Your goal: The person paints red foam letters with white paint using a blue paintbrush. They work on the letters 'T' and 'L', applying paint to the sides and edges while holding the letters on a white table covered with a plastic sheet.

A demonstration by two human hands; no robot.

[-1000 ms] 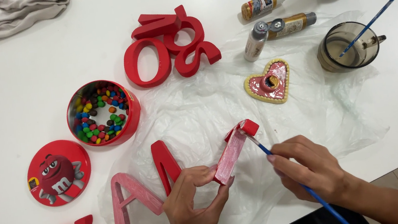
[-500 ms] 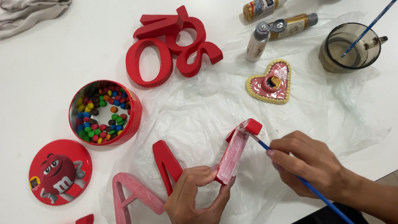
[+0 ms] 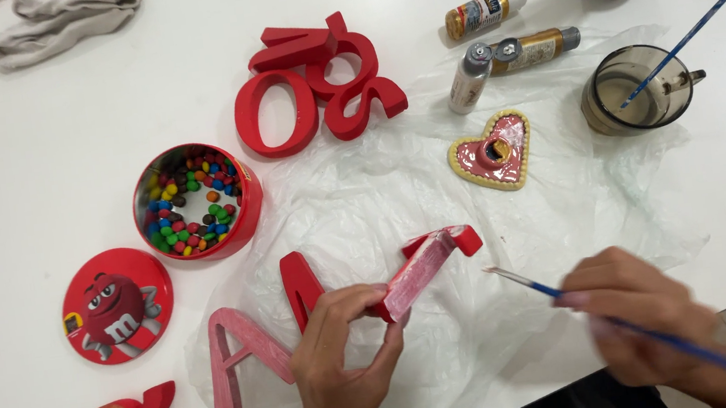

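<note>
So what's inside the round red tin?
The round red tin stands open and holds small candies in mixed colours, spread over most of its floor. Its lid lies apart on the table. Whatever sits beneath the candies is covered.

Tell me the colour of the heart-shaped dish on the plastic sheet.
The heart-shaped dish is pink inside with a cream-yellow scalloped rim, seen best in the head view.

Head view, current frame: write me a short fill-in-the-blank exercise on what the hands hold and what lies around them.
1. The left hand holds a wooden letter painted ____.
2. The right hand holds a thin ____ with a blue handle.
3. The round tin of coloured candies stands with its lid ____.
4. Beside the paint bottles lies a small dish shaped like a ____.

Missing words: red; paintbrush; off; heart
</note>
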